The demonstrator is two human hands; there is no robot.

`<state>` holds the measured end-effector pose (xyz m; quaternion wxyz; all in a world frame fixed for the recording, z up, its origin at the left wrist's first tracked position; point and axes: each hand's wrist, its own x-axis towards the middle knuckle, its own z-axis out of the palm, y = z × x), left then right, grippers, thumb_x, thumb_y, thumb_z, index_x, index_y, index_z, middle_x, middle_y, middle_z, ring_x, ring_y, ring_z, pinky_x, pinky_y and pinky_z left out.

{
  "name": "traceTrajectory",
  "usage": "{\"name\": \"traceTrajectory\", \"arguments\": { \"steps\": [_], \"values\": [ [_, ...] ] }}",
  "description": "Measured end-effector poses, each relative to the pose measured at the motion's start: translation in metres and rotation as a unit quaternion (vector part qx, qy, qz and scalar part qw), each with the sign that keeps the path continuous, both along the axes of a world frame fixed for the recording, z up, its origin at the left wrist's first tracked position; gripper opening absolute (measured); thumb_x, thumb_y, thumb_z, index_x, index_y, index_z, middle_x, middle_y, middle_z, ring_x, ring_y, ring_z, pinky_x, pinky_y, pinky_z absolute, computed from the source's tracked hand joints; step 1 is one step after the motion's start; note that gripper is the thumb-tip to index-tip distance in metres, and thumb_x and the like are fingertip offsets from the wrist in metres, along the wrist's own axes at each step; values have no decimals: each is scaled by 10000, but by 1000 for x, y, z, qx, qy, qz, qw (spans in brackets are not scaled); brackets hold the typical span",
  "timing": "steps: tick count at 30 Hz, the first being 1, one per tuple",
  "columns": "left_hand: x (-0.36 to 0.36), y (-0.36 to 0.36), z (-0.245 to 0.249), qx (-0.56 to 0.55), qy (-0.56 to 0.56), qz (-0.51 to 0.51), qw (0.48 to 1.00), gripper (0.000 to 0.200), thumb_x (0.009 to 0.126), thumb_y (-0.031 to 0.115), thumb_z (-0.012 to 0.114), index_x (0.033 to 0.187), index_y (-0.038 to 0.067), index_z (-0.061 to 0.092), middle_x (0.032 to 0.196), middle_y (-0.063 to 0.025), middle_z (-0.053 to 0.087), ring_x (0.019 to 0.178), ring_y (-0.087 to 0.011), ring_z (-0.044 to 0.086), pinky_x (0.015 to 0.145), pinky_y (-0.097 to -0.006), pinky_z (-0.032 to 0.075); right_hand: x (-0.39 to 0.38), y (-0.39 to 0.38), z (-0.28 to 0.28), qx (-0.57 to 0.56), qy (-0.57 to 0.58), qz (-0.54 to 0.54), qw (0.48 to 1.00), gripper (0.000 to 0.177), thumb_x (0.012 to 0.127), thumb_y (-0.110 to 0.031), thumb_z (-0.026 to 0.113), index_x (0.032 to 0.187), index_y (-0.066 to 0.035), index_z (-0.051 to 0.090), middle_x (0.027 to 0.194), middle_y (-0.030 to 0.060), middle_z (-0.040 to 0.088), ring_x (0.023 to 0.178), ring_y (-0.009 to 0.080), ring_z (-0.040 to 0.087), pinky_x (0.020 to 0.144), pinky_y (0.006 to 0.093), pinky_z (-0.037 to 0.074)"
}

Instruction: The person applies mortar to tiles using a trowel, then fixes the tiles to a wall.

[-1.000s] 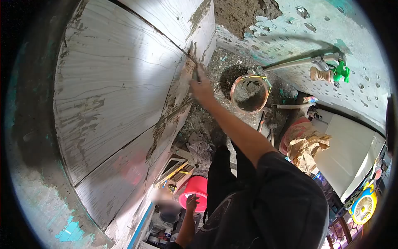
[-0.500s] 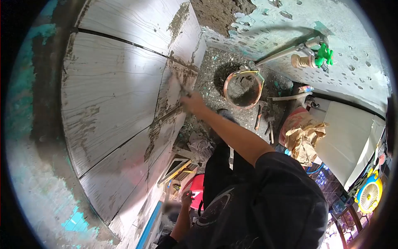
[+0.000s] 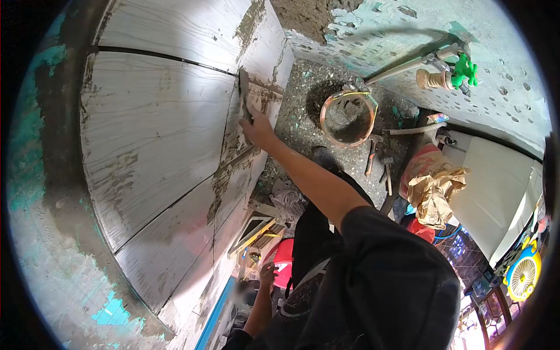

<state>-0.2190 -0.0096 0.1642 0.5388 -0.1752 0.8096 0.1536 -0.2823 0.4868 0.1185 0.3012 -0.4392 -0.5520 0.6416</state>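
Head view, slim tool (image 3: pixel 244 92), apparently mud-stained

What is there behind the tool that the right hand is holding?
Behind the tool is a pale tiled surface, with brownish smears nearby. The strip directly behind the tool, and the part that the right hand hides, cannot be seen.

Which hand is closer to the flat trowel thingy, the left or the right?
Right. The right hand is holding the trowel up at the tiled wall. The left hand is away from it, lower in the picture.
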Motion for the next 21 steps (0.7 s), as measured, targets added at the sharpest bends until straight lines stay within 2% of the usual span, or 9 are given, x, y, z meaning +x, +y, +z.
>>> {"name": "traceTrajectory", "arguments": {
  "steps": [2, 5, 8, 9, 10, 12, 15, 18, 21],
  "values": [
    [-1, -1, 8, 1, 12, 10, 1000, 316, 838, 324, 535, 1040, 81, 521, 819, -92, 625, 476, -106, 517, 366, -213, 335, -23, -14, -23, 195, -54, -38, 978, 623, 759, -253, 532, 1281, 1, 306, 822, 192, 588, 781, 225, 568, 739, 313, 431],
    [4, -10, 5, -2, 3, 0, 1000, 323, 840, 322, 532, 1048, 76, 517, 820, -90, 624, 474, -104, 515, 366, -215, 335, 17, -44, -8, 116, -12, 74, 990, 599, 779, -239, 519, 1281, 6, 302, 834, 202, 593, 740, 273, 594, 701, 331, 458],
    [6, -10, 0, 4, 15, -6, 1000, 315, 841, 307, 531, 1047, 70, 517, 814, -87, 623, 473, -99, 515, 363, -215, 335, 45, -27, -12, -101, -80, 68, 989, 520, 786, -219, 518, 1243, -17, 373, 850, 171, 601, 688, 281, 607, 623, 361, 482],
    [8, -11, 2, 5, 22, -7, 1000, 310, 841, 301, 531, 1045, 67, 517, 812, -85, 623, 473, -98, 516, 361, -214, 335, 44, -7, -25, -266, -15, 23, 964, 410, 783, -201, 520, 1140, -13, 446, 831, 148, 599, 655, 252, 598, 581, 349, 476],
    [9, -7, 5, 23, 18, 15, 999, 293, 840, 286, 534, 1035, 68, 522, 808, -80, 623, 474, -98, 521, 359, -217, 340, 40, 17, -40, -421, 50, -26, 905, 310, 780, -183, 522, 1037, -8, 520, 813, 125, 597, 622, 222, 590, 538, 338, 470],
    [9, 1, 8, 16, 16, 23, 999, 293, 839, 286, 536, 1035, 68, 523, 809, -82, 625, 475, -104, 523, 362, -220, 346, 47, 65, 1, -452, 63, -22, 890, 163, 767, -161, 535, 855, -24, 532, 712, 88, 570, 539, 172, 549, 451, 300, 428],
    [10, -4, 7, 27, 24, 29, 999, 297, 837, 290, 538, 1036, 69, 521, 808, -86, 627, 472, -110, 524, 365, -222, 349, 43, 102, 24, -480, 180, 57, 856, 268, 753, -212, 589, 967, -81, 497, 708, 27, 515, 506, 133, 512, 391, 255, 385],
    [17, -7, 4, 15, 15, 43, 999, 301, 838, 292, 536, 1040, 69, 519, 811, -88, 629, 470, -112, 525, 366, -221, 350, 49, 93, 75, -445, 187, 79, 872, 288, 759, -209, 576, 994, -83, 467, 732, 32, 506, 467, 129, 499, 362, 247, 369],
    [21, -6, -2, 15, 13, 32, 999, 313, 837, 302, 532, 1047, 70, 518, 827, -84, 633, 473, -112, 528, 374, -223, 354, 78, 81, 74, -479, 244, 101, 837, 335, 765, -206, 563, 1054, -79, 449, 700, 38, 509, 473, 128, 504, 368, 236, 379]
  ]
}}
